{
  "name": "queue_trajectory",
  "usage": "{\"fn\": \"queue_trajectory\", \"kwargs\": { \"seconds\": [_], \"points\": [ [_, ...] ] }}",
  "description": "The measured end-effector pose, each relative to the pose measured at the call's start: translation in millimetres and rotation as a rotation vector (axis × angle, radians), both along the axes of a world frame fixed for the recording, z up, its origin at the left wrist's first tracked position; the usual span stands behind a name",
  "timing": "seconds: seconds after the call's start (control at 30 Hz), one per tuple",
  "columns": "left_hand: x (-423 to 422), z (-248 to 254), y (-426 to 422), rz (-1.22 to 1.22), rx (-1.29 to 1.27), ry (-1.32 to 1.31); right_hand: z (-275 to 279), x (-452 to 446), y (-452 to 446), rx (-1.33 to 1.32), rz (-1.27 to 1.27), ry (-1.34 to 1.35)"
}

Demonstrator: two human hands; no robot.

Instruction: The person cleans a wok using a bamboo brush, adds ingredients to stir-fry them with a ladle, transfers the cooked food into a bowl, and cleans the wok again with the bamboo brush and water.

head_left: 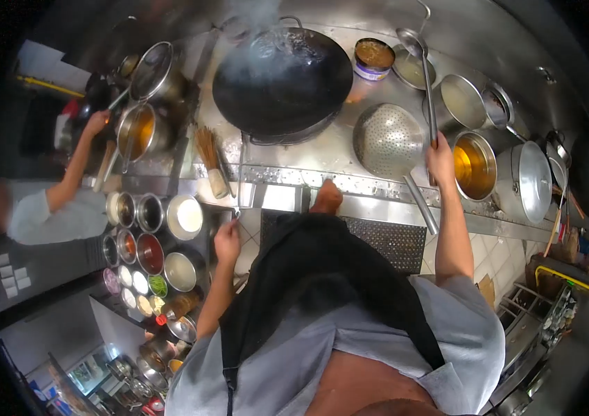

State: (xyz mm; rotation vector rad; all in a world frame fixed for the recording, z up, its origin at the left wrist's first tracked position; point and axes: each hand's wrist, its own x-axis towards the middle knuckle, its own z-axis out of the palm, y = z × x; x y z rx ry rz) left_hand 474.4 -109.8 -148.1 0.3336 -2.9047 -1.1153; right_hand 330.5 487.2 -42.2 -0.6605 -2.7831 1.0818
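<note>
My right hand (441, 161) is wrapped round the long handle of a metal ladle (411, 43), whose bowl is up near the back wall. Beside that hand lies a perforated metal strainer (388, 140), its handle pointing toward me. My left hand (227, 241) is closed near the counter's front edge, by the looped end of a thin metal rod (239, 177); what it grips is too small to tell. A black wok (284, 87) sits on the stove with smoke rising at its back. Left of it lies a bamboo brush (208, 154).
Right: a pot of amber liquid (474, 166) and a large metal pot (533, 182). Behind stands an opened can (374, 58). Left: bowls of ingredients (185, 216), another amber-filled pot (143, 132), and a person (65, 215) holding a handle. A skin-coloured shape shows beyond my apron.
</note>
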Motion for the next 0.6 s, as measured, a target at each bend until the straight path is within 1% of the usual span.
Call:
{"fn": "queue_trajectory", "kwargs": {
  "seconds": [0.03,0.07,0.1,0.17,0.2,0.27,0.33,0.37,0.43,0.47,0.5,0.53,0.57,0.6],
  "points": [
    [26.5,-32.0,-20.8,0.035,-0.036,-0.044,-23.2,-17.6,19.1,0.169,0.030,0.020],
    [47.4,-40.3,-29.3,0.078,0.023,-0.137,-44.0,-37.2,36.3,0.336,0.063,0.044],
    [66.5,-45.3,-33.0,0.090,-0.035,-0.149,-59.5,-58.6,49.5,0.351,0.035,0.012],
    [90.8,-36.1,-31.3,0.163,-0.039,-0.266,-86.4,-98.7,71.5,0.381,-0.015,-0.057],
    [100.5,-32.5,-30.2,0.199,-0.039,-0.324,-99.5,-121.3,83.5,0.290,-0.007,-0.162],
    [112.7,-32.4,-28.0,0.250,-0.018,-0.314,-116.9,-160.0,104.5,0.114,0.004,-0.371],
    [116.1,-27.1,-24.8,0.283,0.022,-0.313,-111.6,-181.3,113.8,-0.776,-0.193,-0.277],
    [116.9,-34.1,-28.5,0.314,0.069,-0.331,-107.1,-185.5,117.5,-1.218,-0.291,-0.212],
    [116.2,-54.7,-40.1,0.375,0.168,-0.364,-96.4,-179.1,126.0,-1.879,-0.332,-0.023],
    [112.8,-55.4,-39.1,0.345,0.150,-0.330,-87.0,-172.8,124.2,-2.205,-0.341,0.088],
    [106.3,-51.3,-36.8,0.314,0.134,-0.296,-81.1,-162.7,118.6,-2.215,-0.261,0.156],
    [100.5,-47.1,-35.4,0.283,0.118,-0.265,-73.0,-153.4,115.4,-2.239,-0.246,0.164],
    [88.9,-28.3,-26.3,0.266,0.107,-0.263,-56.7,-142.3,106.7,-2.263,-0.235,0.172],
    [76.8,-25.3,-25.1,0.222,0.095,-0.239,-42.1,-132.0,98.2,-2.288,-0.228,0.181]
  ]
}}
